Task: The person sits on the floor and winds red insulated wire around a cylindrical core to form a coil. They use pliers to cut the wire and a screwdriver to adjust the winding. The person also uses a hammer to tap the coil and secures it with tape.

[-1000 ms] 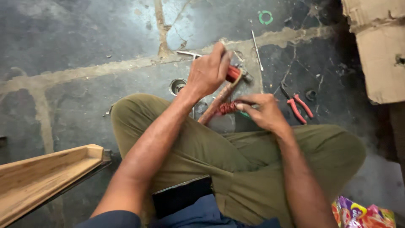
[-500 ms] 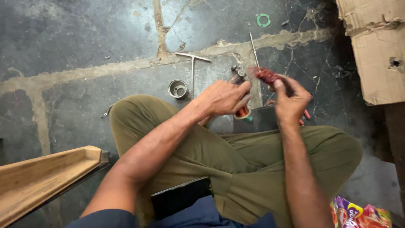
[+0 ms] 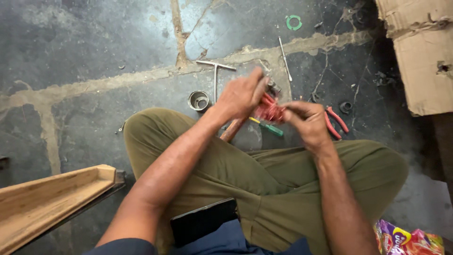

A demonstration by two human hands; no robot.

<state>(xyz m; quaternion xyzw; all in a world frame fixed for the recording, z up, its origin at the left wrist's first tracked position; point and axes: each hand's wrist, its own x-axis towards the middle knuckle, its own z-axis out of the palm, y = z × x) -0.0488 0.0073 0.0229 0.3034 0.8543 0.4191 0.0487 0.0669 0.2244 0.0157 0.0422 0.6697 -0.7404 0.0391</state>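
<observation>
I sit cross-legged on a dark cracked floor. My left hand (image 3: 241, 94) and my right hand (image 3: 306, 121) both grip a small red bundle of wire or coil (image 3: 268, 111) held above my knees. A wooden handle (image 3: 232, 130) sticks down from under my left hand. The bundle's far end is blurred and partly hidden by my fingers. A green-handled screwdriver (image 3: 268, 127) lies on the floor just below the bundle.
Red-handled pliers (image 3: 336, 122) lie right of my right hand. A metal T-handle tool (image 3: 215, 75), a small metal ring cup (image 3: 198, 100), a thin rod (image 3: 284, 58) and a green ring (image 3: 293, 21) lie beyond. Cardboard (image 3: 415, 52) stands top right, a wooden channel (image 3: 47, 200) bottom left.
My hands have shifted together over the red bundle: the left hand moved back up over it and the right hand came down and left, turning the bundle between them.
</observation>
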